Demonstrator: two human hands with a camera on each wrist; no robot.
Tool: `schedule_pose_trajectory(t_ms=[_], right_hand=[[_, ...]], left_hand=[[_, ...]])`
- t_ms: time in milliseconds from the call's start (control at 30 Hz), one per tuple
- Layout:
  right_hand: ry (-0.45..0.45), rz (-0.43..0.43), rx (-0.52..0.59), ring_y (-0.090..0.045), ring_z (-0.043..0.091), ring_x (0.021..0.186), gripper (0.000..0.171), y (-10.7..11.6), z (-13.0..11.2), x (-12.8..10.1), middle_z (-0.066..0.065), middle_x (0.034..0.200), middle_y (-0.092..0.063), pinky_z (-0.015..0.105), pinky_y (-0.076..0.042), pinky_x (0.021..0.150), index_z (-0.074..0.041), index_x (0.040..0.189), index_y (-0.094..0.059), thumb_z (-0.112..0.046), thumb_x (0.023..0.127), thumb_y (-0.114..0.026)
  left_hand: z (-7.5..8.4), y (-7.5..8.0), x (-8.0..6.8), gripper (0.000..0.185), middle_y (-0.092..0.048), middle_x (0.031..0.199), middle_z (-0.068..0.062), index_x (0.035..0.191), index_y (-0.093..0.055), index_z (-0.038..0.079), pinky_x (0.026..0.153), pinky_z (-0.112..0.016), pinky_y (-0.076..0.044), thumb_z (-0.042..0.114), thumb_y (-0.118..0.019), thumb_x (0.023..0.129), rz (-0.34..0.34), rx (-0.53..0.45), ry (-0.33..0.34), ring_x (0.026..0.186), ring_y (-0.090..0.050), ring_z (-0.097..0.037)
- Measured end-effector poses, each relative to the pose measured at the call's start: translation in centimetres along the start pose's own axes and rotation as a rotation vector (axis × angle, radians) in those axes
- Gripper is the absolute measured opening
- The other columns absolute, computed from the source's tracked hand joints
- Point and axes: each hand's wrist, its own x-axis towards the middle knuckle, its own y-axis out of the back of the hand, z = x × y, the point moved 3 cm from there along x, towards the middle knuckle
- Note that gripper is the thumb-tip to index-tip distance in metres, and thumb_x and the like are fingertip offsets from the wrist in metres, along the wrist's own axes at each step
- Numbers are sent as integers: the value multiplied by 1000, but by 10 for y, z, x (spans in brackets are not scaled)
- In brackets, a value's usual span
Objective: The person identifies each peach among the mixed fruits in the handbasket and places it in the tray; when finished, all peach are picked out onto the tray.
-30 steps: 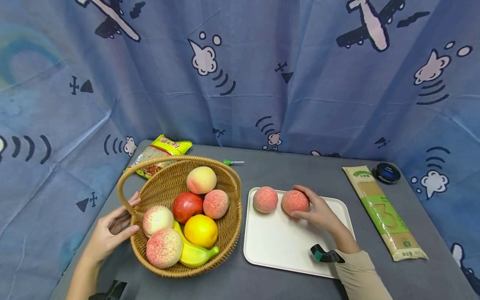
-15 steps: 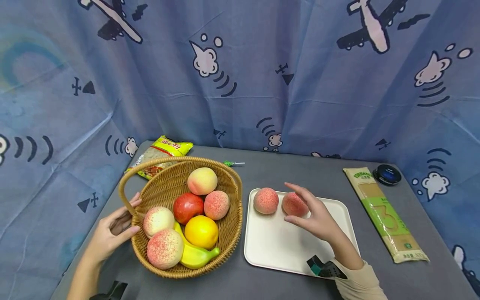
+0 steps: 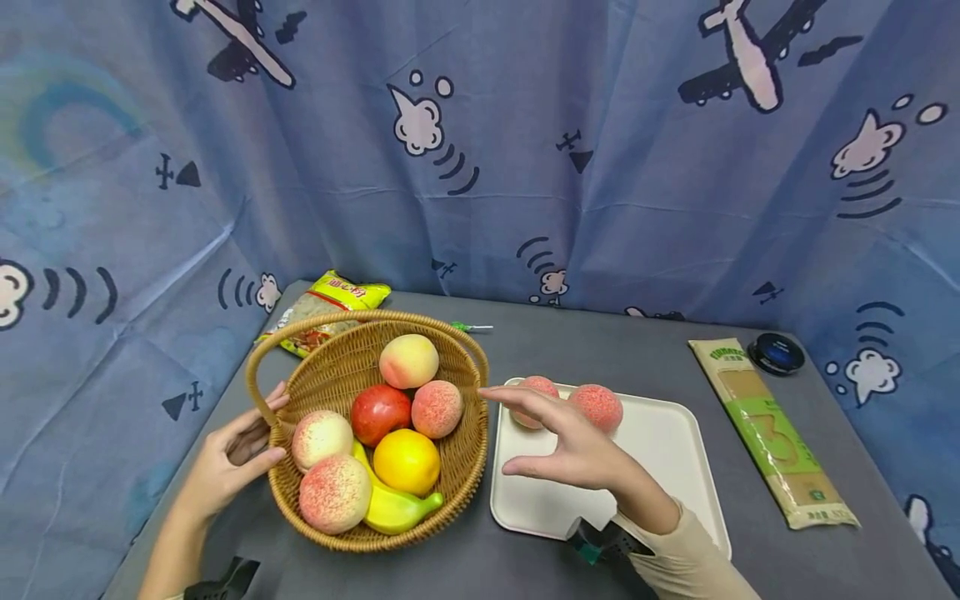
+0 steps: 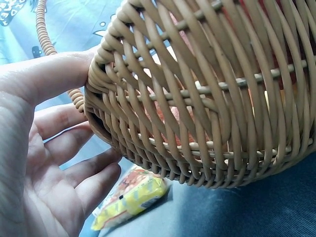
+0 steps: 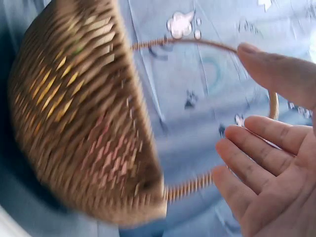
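Woven tan wicker basket [image 3: 457, 433] with a looped carrying handle stands upright on the grey tabletop [image 3: 570, 342], left of centre, its round mouth facing up and its handle arching from the near-left rim over to the far side, so the handle's span runs roughly from the person toward the curtain. Its wall is an open weave of tan cane, close enough in the left wrist view [image 4: 207, 98] to show fruit colour through the gaps. Inside lie speckled pink peaches, a pale yellow-pink peach [image 3: 408, 360], a red apple [image 3: 379, 412], an orange [image 3: 406, 461] and a yellow banana [image 3: 393, 510] whose length runs along the near rim with its stem end pointing right. The left hand [image 3: 228, 458] rests against the basket's left side at the base of the handle, thumb on the rim and fingers [image 4: 74, 177] relaxed and spread beneath the wall, gripping nothing tightly. The right hand [image 3: 570, 446] hovers above the left part of the white rectangular tray [image 3: 675, 467], palm turned leftward, fingers [image 5: 256, 158] straight and holding nothing, its fingertips just beside the basket's right rim. Two speckled pink peaches [image 3: 597, 407] sit side by side at the tray's far edge, one partly hidden behind the hand.
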Motion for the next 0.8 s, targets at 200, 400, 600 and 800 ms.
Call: schedule_pose_trajectory(t_ms=[200,400,600,800], right_hand=[[141,-112,62,-46,18,131,70,-16,-23,44,8,142,-48,32,-40,110,-7,140,-44,-10,79,-77],[130,-213,99,-48,15,129,66,-35,-31,92,10,140,-50,30,-40,110,-3,138,-46,-11,80,-76],[-30,-371,157,-44,11,132,63,-57,-22,134,9,144,-46,25,-40,108,-6,141,-42,-15,85,-71],[-97,-474,88,-42,9,133,65,-82,-11,165,3,145,-46,26,-36,112,-9,142,-42,-24,86,-71]], left_hand=[[-2,1,0,59,-25,151,-26,136,-36,-18,104,-20,-41,-26,-52,80,-7,-21,-37,134,-42,-13],[-4,1,0,59,-24,150,-29,135,-36,-20,105,-20,-41,-27,-52,79,-17,-41,-62,134,-42,-13],[-4,1,0,59,-25,150,-29,136,-37,-18,105,-20,-41,-26,-53,80,-12,-30,-64,134,-42,-13],[-4,0,-1,58,-24,151,-29,136,-36,-19,104,-19,-42,-25,-52,80,-18,-29,-72,134,-42,-12]])
